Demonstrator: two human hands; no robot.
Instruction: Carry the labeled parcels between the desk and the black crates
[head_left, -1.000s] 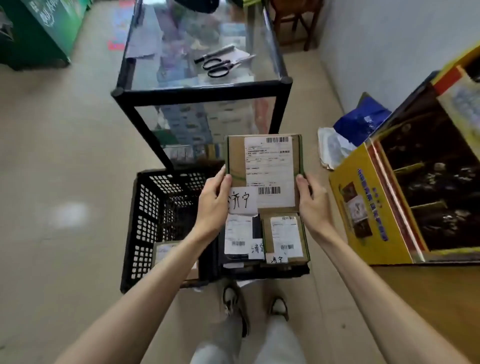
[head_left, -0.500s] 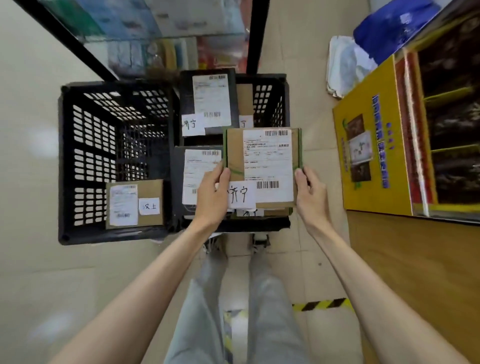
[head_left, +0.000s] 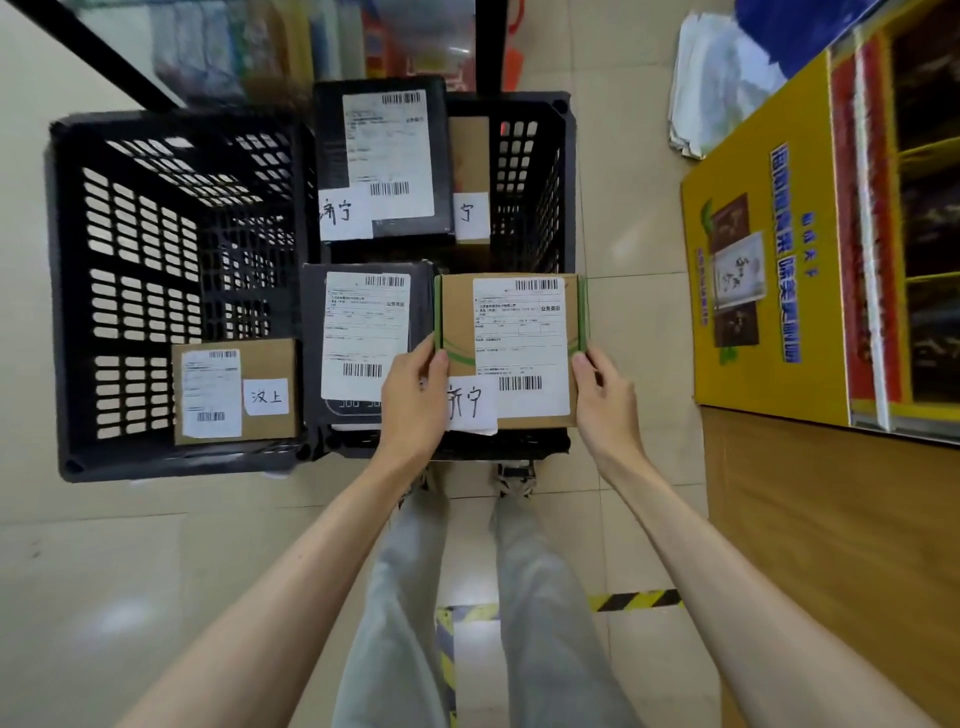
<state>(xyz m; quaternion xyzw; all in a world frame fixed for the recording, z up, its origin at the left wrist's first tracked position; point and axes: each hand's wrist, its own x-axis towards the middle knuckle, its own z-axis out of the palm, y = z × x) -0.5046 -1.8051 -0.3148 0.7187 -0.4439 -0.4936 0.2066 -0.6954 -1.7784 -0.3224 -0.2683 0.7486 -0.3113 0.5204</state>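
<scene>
Head view, looking straight down. Nearest: grey trouser legs (head_left: 410, 597) and two bare forearms reaching forward; a yellow-black hazard stripe (head_left: 631, 600) on the tiled floor (head_left: 130, 571) between and right of the legs. At right, a wooden counter (head_left: 831, 545) surface with a yellow display box (head_left: 763, 291) standing on it.

Left hand (head_left: 413, 402): grip grasping the left edge of the cardboard parcel (head_left: 511, 348), thumb on top near a handwritten white tag (head_left: 470, 405). Right hand (head_left: 608, 402): grip grasping the same parcel at its right edge, thumb on the top face. Parcel is level, label up, green tape at both sides, held over the near right corner of the right black crate (head_left: 550, 171); whether it rests on anything below cannot be told.

Just left of the held parcel, inside the same crate: a dark parcel (head_left: 363, 338) with a white shipping label. Farther back in that crate: another dark parcel (head_left: 384, 156) with label and handwritten tag, and beside it on the right a brown parcel (head_left: 470, 156), mostly hidden.

Left black crate (head_left: 156, 234), touching the right one: a single brown box (head_left: 234, 392) in its near right corner, labelled and tagged.

Farthest: black frame of a glass cabinet (head_left: 488, 41), contents blurred; white papers (head_left: 717, 88) on the floor at upper right.
</scene>
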